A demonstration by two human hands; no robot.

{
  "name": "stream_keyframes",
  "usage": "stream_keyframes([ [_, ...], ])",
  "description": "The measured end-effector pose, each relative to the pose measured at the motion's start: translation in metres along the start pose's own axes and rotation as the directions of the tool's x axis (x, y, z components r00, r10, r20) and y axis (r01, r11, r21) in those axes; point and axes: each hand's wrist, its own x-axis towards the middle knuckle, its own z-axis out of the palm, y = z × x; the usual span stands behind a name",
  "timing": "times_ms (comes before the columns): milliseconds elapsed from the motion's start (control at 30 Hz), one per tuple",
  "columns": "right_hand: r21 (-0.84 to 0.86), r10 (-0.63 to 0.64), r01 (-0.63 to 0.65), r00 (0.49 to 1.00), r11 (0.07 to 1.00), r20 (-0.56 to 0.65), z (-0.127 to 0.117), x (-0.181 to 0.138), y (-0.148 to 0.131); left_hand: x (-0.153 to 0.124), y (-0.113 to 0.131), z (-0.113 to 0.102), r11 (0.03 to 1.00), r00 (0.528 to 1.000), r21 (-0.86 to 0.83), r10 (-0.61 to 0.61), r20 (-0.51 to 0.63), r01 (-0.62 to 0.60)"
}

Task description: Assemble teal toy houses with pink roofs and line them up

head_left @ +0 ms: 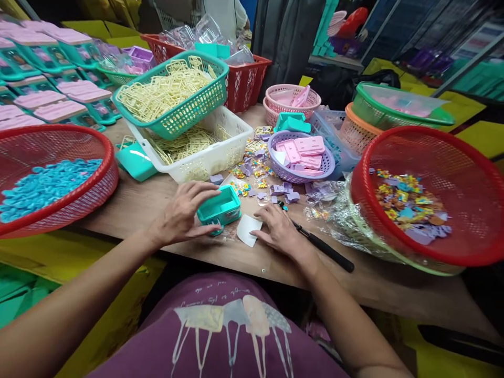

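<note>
My left hand (183,214) curves around the left end of a small teal plastic box (222,206). Its thumb is along the near side and its fingers at the far rim. The box stands upright, its hollow top facing up. Just right of it, a curled piece of white paper (248,231) lies at the table edge, with my right hand (279,228) on it. The right thumb overlaps the paper's edge; the other fingers bend beside it, tips partly hidden. Beside that hand lies a black-handled tool (323,248), its head partly covered.
Red baskets (59,215) (429,136) flank the wooden table (137,226). Behind are a white basket (232,149) under a teal basket (173,123) of yellow frames, and a purple basket (305,176) with pink parts. Small bagged pieces (262,184) lie scattered; pink-topped boxes (59,107) stand left.
</note>
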Motion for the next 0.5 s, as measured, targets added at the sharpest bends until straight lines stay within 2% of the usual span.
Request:
stream_keyframes([
  [100,0.072,-0.016,0.023,0.995,0.997,-0.094,-0.001,0.007,-0.006,-0.016,-0.001,0.009,0.98,0.985,-0.125,-0.161,-0.057,0.152],
  [200,0.121,-0.137,0.154,0.981,0.981,-0.138,-0.006,0.033,-0.017,-0.028,-0.001,0.021,0.927,0.956,-0.237,-0.294,0.023,0.291],
  [267,0.137,-0.222,0.237,0.968,0.962,-0.114,-0.002,0.054,-0.022,-0.032,-0.002,0.028,0.88,0.928,-0.295,-0.365,0.081,0.372],
  [367,0.17,-0.315,0.321,0.947,0.932,-0.057,0.011,0.081,-0.025,-0.032,-0.001,0.031,0.823,0.898,-0.364,-0.424,0.114,0.435],
  [500,0.187,-0.324,0.325,0.945,0.927,-0.035,0.024,0.093,-0.025,-0.028,0.001,0.027,0.808,0.897,-0.392,-0.421,0.137,0.439],
])
